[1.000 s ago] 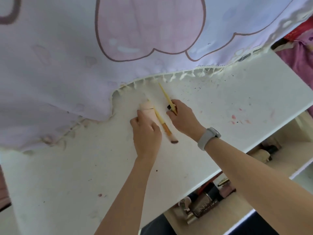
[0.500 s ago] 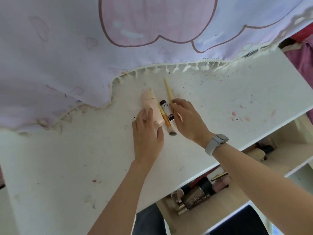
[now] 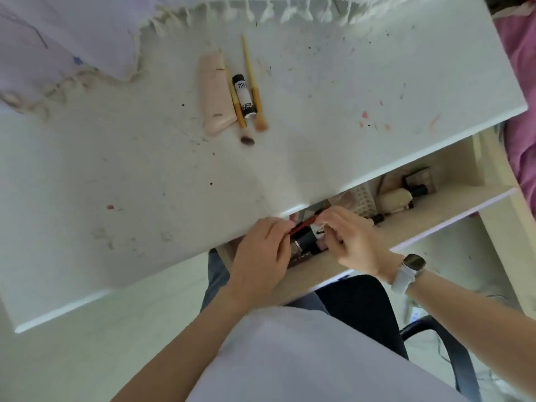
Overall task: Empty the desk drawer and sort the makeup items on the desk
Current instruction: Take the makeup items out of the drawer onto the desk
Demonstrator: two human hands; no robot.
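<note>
On the white desk (image 3: 145,175) lie a pink tube (image 3: 214,94), a small black-and-white tube (image 3: 244,95) and two yellow-handled brushes (image 3: 252,82) side by side. Below the desk's front edge the open drawer (image 3: 420,216) holds several makeup items. My left hand (image 3: 261,253) and my right hand (image 3: 351,242) are both in the drawer. Together they pinch a thin red pencil (image 3: 304,224) above a black cylinder (image 3: 306,240). A small dark item shows under my right fingers; whether they hold it I cannot tell.
A lilac fringed cloth (image 3: 72,36) covers the desk's far left. A cream pouch (image 3: 397,198) and dark bottles lie at the drawer's right. A black chair (image 3: 435,343) is under me. Pink bedding (image 3: 519,82) lies to the right.
Both hands left the items on the desk and came down into the drawer, where they took hold of a red pencil. My view tilted down toward my lap.
</note>
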